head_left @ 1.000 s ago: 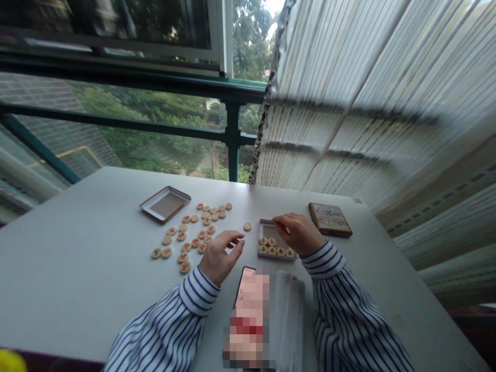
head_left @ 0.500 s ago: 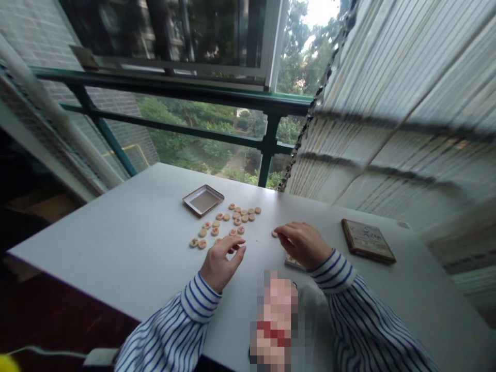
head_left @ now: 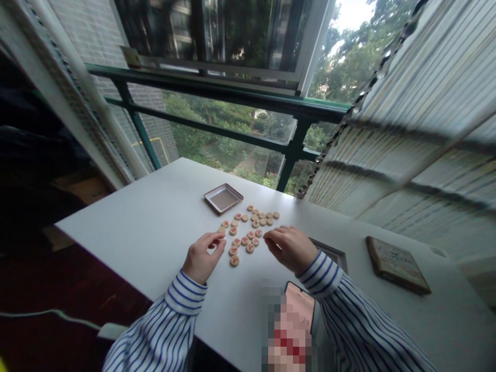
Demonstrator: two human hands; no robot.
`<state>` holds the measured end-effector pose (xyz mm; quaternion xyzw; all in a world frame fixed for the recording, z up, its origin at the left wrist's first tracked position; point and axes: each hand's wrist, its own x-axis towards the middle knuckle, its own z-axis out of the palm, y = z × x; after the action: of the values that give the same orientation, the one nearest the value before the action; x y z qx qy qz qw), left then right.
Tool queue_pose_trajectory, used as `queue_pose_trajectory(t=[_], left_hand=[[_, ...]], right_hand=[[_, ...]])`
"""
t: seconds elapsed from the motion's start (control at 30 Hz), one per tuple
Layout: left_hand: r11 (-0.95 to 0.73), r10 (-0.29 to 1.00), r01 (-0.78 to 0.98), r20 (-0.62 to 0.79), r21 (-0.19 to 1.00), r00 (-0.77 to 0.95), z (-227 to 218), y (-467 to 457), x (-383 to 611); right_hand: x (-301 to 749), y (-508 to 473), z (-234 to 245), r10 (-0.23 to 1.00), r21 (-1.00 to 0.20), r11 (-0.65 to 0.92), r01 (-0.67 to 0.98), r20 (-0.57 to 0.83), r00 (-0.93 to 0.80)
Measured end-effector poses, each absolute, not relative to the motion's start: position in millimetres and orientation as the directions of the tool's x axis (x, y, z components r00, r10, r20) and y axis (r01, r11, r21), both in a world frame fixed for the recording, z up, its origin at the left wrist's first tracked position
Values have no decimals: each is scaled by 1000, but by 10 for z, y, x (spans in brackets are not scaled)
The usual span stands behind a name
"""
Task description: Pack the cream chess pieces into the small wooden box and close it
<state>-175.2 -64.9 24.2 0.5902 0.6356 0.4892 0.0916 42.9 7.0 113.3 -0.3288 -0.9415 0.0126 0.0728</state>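
Round wooden Chinese chess pieces with red or dark characters lie spread on the white table. My left hand is at the left side of the group, its thumb and forefinger pinched beside a piece. What sits in that pinch, if anything, is hidden. On the right of the pieces, my right hand hovers palm down with its fingers pressed together. Its fingertips are close to the red-marked pieces, and their contents cannot be made out. A shallow grey tray is partly covered by my right hand and sleeve.
Behind the pieces stands an open shallow box part with a brown rim. A flat patterned box lies at the right. A phone, partly blurred out, rests near the front edge. A green railing and window are beyond.
The view has turned slightly left. My left hand has shifted to the leftmost pieces and its fingers have closed. My right hand has moved left toward the group, uncovering part of the grey tray.
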Motion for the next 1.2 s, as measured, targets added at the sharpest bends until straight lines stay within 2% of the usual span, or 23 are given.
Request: queue_pose_trajectory(t=[0.27,0.47,0.9,1.2], left_hand=[[-159,808,791,538,590,-239,126,-650,-2010],[-105,822,864,532,493,-204,22,-607,-2122],[-55,885,882,432,468,-174,-66,-537,-2147],[-60,871,888,459,457,-177,-67,-531,-2137]], right_hand=[[104,68,1013,588,-97,809,580,97,-803],[-78,65,940,574,-103,816,568,32,-818],[-251,72,822,548,-126,827,548,-40,-836],[-203,64,852,551,-125,826,550,-29,-834]])
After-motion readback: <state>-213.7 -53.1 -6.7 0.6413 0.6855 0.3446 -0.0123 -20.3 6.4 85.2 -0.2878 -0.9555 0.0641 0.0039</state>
